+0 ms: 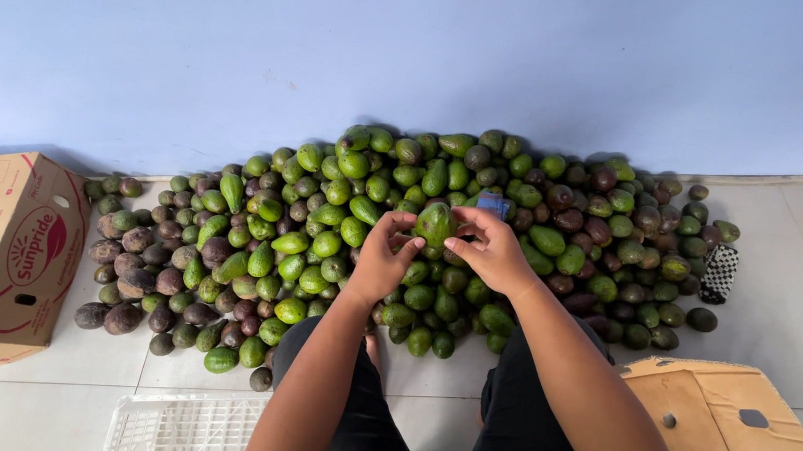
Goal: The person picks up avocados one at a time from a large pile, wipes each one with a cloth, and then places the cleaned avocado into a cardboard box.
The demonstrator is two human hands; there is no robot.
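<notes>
In the head view, the person is sitting on a tiled floor (794, 272) facing a blue wall (414, 47), with both hands raised over a large pile (325, 239) of green and dark avocados. The left hand (382, 257) and the right hand (489, 250) are together gripping one green avocado (435, 224), fingers curled narrowly around its two sides, just above the middle of the pile. The right hand is also holding a small blue object (494, 202) against the fingers; its kind cannot be determined. A printed cardboard box (8, 264) is standing at the far left, a plain carton (736, 433) is lying at the lower right, and a white crate (182, 427) is sitting near the left knee.
</notes>
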